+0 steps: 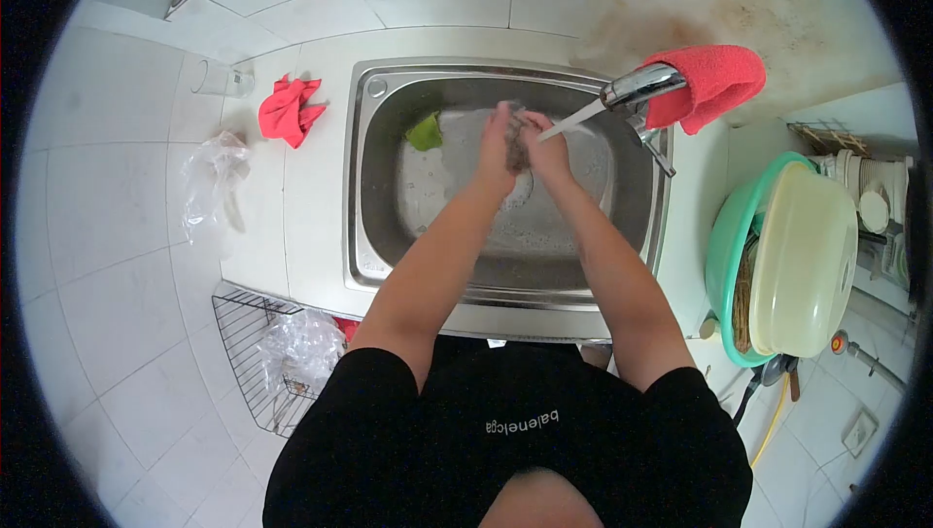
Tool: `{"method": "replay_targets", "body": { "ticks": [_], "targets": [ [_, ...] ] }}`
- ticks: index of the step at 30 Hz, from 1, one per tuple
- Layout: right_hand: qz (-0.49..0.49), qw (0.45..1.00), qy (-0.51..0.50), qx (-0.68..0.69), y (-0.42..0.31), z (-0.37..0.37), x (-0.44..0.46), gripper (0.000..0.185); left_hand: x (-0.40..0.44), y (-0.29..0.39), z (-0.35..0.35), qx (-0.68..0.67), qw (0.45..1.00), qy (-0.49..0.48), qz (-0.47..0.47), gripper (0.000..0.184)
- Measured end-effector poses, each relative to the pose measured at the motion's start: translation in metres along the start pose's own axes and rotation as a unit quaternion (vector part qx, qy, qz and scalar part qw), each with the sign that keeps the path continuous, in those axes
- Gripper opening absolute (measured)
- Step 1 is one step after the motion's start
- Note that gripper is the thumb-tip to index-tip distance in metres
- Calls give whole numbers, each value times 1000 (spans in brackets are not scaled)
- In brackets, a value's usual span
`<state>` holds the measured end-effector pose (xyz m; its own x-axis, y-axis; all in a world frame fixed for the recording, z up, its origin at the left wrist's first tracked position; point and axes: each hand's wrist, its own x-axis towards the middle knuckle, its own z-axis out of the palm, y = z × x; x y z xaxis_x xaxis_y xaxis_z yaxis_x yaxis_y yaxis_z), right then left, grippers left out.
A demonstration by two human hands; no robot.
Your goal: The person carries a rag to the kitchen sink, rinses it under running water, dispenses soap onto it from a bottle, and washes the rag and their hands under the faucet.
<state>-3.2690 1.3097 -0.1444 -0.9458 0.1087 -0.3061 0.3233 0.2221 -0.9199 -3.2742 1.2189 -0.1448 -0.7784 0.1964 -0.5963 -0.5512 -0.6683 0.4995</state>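
A greyish scrubber [518, 147] is held between my two hands over the steel sink [389, 197]. My left hand [498, 154] presses on its left side, fingers pointing away from me. On its other side my right hand [547, 146] has its fingers curled against it. Water runs from the chrome faucet [641, 88] in a stream that reaches my right hand. A green cloth [425, 132] lies in the left part of the basin. Suds and water cover parts of the basin floor.
A red cloth [287, 112], a clear glass [222, 79] and a plastic bag [216, 178] lie left of the sink. Another red cloth [719, 81] hangs over the faucet. Green and cream basins [805, 261] stand right. A wire rack [248, 343] is at lower left.
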Motion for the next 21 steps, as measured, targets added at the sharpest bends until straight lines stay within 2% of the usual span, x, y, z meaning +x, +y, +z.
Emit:
{"method": "replay_targets", "body": {
  "ticks": [1, 2, 3, 4, 5, 6, 7, 8, 9, 10, 15, 16, 18, 19, 20, 21],
  "targets": [
    [-122, 990, 13, -62, -4, 0, -5, 23, -6, 5, 2, -1, 1000, -1, 1, 51],
    [-241, 962, 25, -122, -8, -1, -11, 22, -24, 13, 13, -53, 996, -12, -66, 44],
    [-240, 963, 25, -123, -22, -4, -22, 22, -34, 17, 19, -104, 985, -22, -133, 37],
    [-313, 926, 34, -209, -43, -9, -36, 23, -32, 13, 16, -105, 985, -22, -134, 37],
    [-382, 875, 44, -293, -54, -12, -42, 24, -30, 8, 12, -125, 977, -62, -162, 43],
    [-383, 875, 45, -294, -50, -14, -40, 24, -28, 4, 9, -145, 966, -102, -188, 50],
    [-294, 909, 3, -295, -43, -16, -36, 26, -24, -1, 8, -145, 966, -105, -188, 50],
    [-203, 934, -39, -292, -36, -17, -30, 28, -23, -4, 10, -138, 966, -67, -208, 47],
    [-203, 934, -37, -292, -26, -16, -23, 28, -22, -7, 12, -131, 964, -28, -229, 44],
    [-201, 935, -44, -290, -16, -15, -16, 29, -18, -11, 11, -131, 964, -29, -230, 44],
    [-163, 959, -17, -232, -16, -7, -6, 33, 16, -33, -7, -194, 972, -3, -132, 13],
    [-134, 971, -26, -197, -17, -6, -6, 35, 17, -36, -8, -193, 972, -4, -131, 13],
    [-105, 981, -35, -160, -11, -4, 2, 38, 8, -34, -4, -110, 990, 18, -87, 36],
    [-65, 987, -62, -135, -2, -2, 10, 37, 6, -31, -3, -109, 990, 19, -85, 36],
    [-25, 990, -90, -109, 0, 0, 14, 36, 6, -29, -3, -39, 995, 56, -72, 35],
    [-25, 990, -91, -108, 4, 3, 15, 36, 5, -28, -4, 31, 993, 93, -60, 34]
  ]
}}
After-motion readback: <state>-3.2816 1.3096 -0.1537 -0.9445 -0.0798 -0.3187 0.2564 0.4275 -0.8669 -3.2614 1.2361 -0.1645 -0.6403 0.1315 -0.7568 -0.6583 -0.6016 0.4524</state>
